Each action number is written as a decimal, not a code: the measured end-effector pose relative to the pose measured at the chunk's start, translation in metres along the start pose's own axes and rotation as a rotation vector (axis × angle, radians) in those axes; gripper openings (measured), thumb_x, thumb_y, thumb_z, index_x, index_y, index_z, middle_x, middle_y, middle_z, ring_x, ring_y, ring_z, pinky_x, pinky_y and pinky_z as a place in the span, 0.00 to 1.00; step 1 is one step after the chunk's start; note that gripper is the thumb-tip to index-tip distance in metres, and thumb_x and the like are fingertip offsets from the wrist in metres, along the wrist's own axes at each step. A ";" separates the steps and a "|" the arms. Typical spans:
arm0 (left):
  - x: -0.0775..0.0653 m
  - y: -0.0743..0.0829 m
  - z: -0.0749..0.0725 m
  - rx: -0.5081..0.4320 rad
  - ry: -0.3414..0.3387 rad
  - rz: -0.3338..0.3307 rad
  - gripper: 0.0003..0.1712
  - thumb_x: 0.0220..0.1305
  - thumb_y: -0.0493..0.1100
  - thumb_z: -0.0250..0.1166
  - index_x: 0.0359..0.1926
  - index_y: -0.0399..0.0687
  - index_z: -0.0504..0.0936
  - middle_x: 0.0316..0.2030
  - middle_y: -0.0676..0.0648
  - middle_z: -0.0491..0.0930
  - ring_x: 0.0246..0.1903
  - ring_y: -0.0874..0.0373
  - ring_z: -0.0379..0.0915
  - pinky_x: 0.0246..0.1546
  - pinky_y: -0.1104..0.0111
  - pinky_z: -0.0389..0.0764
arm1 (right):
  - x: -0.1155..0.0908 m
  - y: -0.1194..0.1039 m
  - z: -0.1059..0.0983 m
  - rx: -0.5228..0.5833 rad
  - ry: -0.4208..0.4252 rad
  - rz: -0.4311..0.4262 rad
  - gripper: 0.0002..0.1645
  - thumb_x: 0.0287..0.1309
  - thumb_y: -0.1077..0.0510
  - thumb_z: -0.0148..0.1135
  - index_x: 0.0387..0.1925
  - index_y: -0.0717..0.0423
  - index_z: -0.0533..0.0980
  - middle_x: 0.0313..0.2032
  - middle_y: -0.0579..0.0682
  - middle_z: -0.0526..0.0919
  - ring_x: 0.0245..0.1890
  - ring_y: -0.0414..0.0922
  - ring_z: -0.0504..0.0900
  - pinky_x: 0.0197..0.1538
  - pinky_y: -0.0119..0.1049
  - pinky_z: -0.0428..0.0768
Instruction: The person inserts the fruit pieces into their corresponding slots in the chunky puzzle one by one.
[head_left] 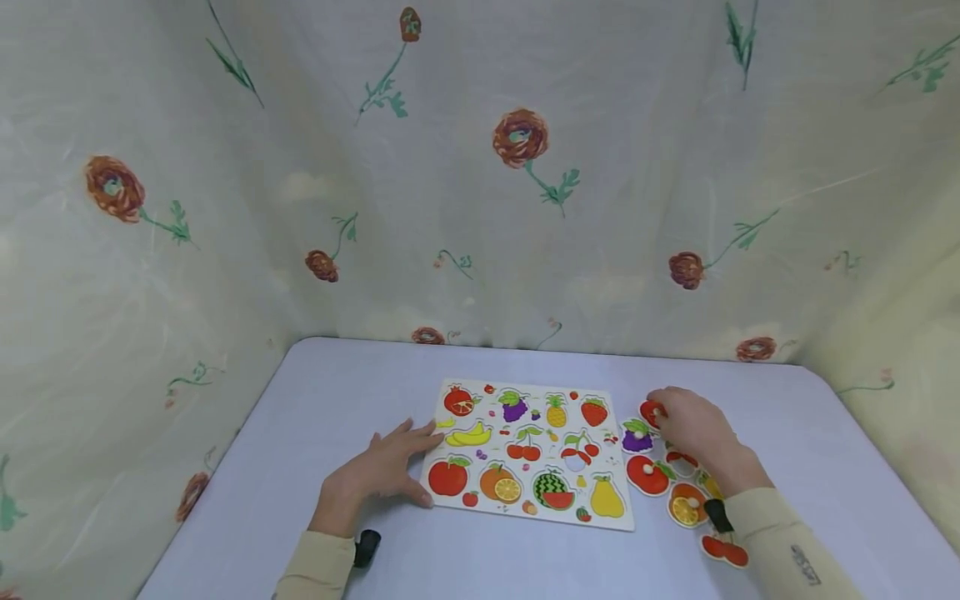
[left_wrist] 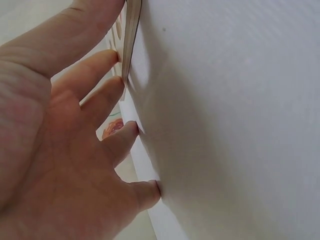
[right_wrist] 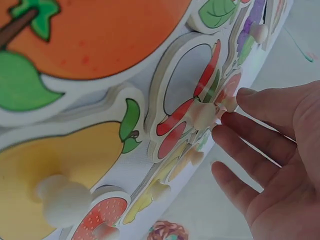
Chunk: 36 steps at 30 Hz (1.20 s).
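Note:
A white fruit puzzle board (head_left: 491, 457) lies flat on the table. My left hand (head_left: 386, 462) is spread at its left side, with fingertips and thumb on the edge. In the left wrist view, two fingertips of that hand (left_wrist: 85, 135) meet the board's edge and two rest on the tabletop. My right hand (head_left: 693, 429) is right of the board, over loose knobbed pieces. Its thumb and fingertips pinch the pale knob (right_wrist: 229, 103) of a red fruit puzzle piece (head_left: 651, 413). Near it lie a grape piece (head_left: 637, 439) and an apple piece (head_left: 648, 474).
An orange piece (head_left: 687, 505) and a cherry piece (head_left: 724, 551) lie nearer the right sleeve. A pear piece (right_wrist: 65, 172) and a strawberry piece (right_wrist: 102, 216) show in the right wrist view. A flowered curtain (head_left: 480, 208) hangs behind the pale table (head_left: 360, 383).

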<state>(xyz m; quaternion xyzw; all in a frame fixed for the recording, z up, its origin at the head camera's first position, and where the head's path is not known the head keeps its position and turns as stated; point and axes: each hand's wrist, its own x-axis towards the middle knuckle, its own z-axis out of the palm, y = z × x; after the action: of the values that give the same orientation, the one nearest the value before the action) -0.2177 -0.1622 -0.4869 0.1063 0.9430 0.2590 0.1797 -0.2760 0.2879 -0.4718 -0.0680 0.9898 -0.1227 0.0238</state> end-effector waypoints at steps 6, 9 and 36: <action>0.000 -0.002 0.001 0.001 -0.004 0.006 0.52 0.43 0.50 0.81 0.72 0.61 0.68 0.76 0.52 0.60 0.79 0.44 0.40 0.74 0.33 0.38 | 0.004 0.002 0.001 0.003 0.003 -0.021 0.18 0.61 0.64 0.62 0.52 0.68 0.79 0.46 0.65 0.83 0.41 0.56 0.79 0.53 0.58 0.82; 0.001 -0.005 0.003 0.003 -0.005 0.011 0.52 0.43 0.50 0.81 0.72 0.62 0.68 0.76 0.52 0.60 0.79 0.44 0.40 0.73 0.33 0.38 | 0.006 0.003 0.003 0.015 -0.003 -0.027 0.15 0.61 0.65 0.61 0.48 0.69 0.80 0.42 0.64 0.83 0.38 0.54 0.78 0.51 0.57 0.82; 0.001 -0.005 0.001 -0.001 0.003 0.020 0.52 0.44 0.52 0.81 0.72 0.62 0.68 0.76 0.52 0.60 0.79 0.45 0.40 0.73 0.33 0.39 | 0.022 0.004 0.005 0.026 -0.068 0.034 0.12 0.58 0.68 0.62 0.44 0.70 0.80 0.37 0.62 0.81 0.35 0.53 0.75 0.45 0.50 0.83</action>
<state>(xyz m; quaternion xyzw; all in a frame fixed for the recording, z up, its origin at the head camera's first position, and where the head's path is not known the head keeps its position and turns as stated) -0.2185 -0.1660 -0.4909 0.1152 0.9421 0.2614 0.1755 -0.2980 0.2872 -0.4779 -0.0549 0.9878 -0.1326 0.0605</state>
